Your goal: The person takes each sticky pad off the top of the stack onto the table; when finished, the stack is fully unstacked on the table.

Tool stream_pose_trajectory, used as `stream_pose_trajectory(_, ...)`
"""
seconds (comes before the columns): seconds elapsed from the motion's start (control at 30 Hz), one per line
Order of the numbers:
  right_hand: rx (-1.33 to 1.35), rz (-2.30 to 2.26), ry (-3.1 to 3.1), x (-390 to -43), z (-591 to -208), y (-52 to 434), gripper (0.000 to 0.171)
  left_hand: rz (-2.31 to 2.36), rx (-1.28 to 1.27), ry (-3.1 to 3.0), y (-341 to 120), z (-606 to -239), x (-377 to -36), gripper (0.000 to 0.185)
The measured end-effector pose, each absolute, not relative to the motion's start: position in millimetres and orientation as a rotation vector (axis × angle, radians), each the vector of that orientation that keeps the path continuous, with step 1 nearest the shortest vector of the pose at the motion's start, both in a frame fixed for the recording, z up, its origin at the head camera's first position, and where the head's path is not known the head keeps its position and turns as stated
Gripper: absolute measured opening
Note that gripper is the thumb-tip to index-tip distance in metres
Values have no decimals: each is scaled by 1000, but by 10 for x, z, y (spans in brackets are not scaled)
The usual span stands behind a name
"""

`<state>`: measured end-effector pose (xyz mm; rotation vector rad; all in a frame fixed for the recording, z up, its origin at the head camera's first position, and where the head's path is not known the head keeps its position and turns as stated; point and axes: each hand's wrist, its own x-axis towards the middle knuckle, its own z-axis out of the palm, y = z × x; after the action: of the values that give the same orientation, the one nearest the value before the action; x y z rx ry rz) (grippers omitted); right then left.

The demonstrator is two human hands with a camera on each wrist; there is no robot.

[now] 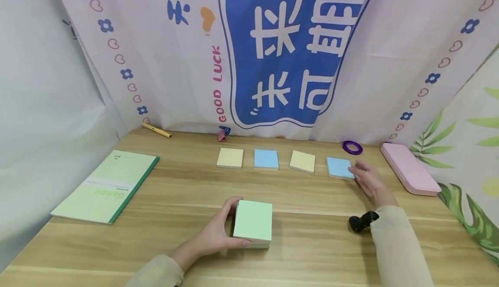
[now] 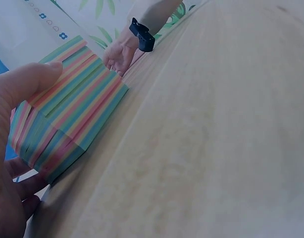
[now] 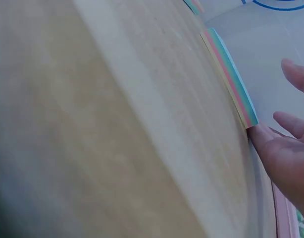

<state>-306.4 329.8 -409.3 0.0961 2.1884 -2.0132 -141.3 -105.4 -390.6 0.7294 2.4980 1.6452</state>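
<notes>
Near the bench's (image 1: 163, 200) front edge, the green-topped note block (image 1: 253, 223) lies flat and roughly square, left hand (image 1: 213, 235) fingers curled around its left side. Four thin pads lie behind; right hand (image 1: 370, 183), fingers relaxed, touches the rightmost blue pad (image 1: 338, 167).

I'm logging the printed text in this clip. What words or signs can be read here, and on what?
"GOOD LUCK", in pink letters running upward: backdrop cloth.
"Gambit", seen upside down: green notebook.
Large white Chinese characters on the blue panel: cut off, not read here.
Small print on the notebook's far corner: too small to read.
</notes>
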Motion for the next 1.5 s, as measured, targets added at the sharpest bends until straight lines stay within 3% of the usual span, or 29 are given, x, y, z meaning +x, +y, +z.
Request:
stream_pose_trajectory(0.33, -18, -1838, 2529, -2775, -3821, 2973, 81, 1648, 777, 2524, -1089, -4165, -1534, 88)
stream_pose_trajectory(0.57, -518, -1899, 2427, -2444, -3657, 2393, 72, 1653, 777, 2520, -1058, -4154, -1539, 90)
stream_pose_trajectory(0.73, -776, -1846, 2319, -2131, -3663, 1918, 76, 1650, 765, 2508, -1043, -4006, -1464, 93)
stream_pose_trajectory(0.9, -940, -1730, 2307, -1893, -3727, 1563, 82, 1592, 807, 2559, -1117, -4223, -1546, 96)
stream_pose_trajectory(1.5, -920, -1287, 2562, -1617, -3976, 1132, 96, 1417, 835, 2722, -1127, -4235, -1569, 98)
